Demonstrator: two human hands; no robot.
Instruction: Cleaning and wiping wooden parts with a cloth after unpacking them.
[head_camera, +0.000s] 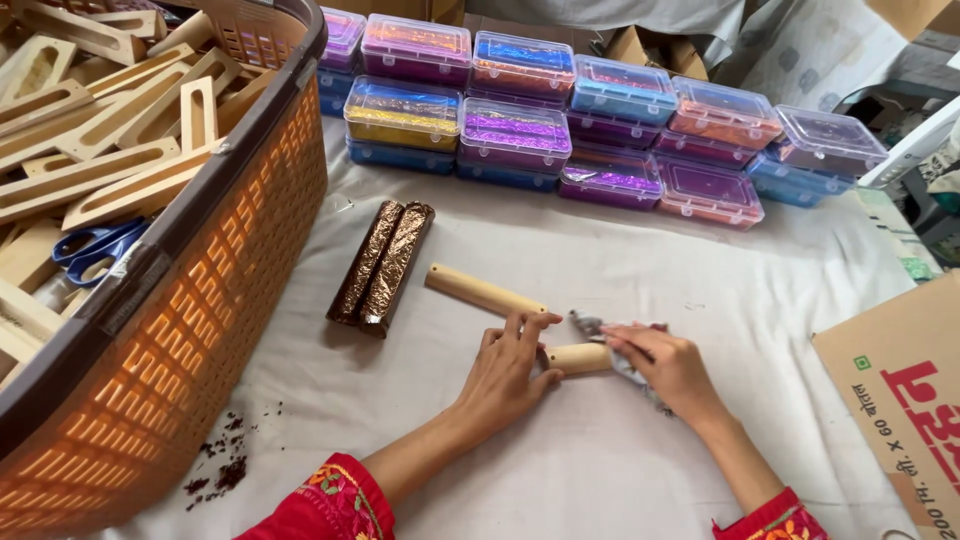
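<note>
My left hand presses down on a short pale wooden stick lying on the white cloth. My right hand holds a crumpled piece of shiny silver foil at the stick's right end. A longer bare wooden stick lies just behind my left fingers. Two sticks wrapped in brown metallic foil lie side by side further left.
A large orange plastic basket at the left holds several slotted wooden pieces and blue-handled scissors. Stacked clear-lidded boxes of coloured foil line the back. A cardboard box sits at the right. Dark crumbs lie near the basket.
</note>
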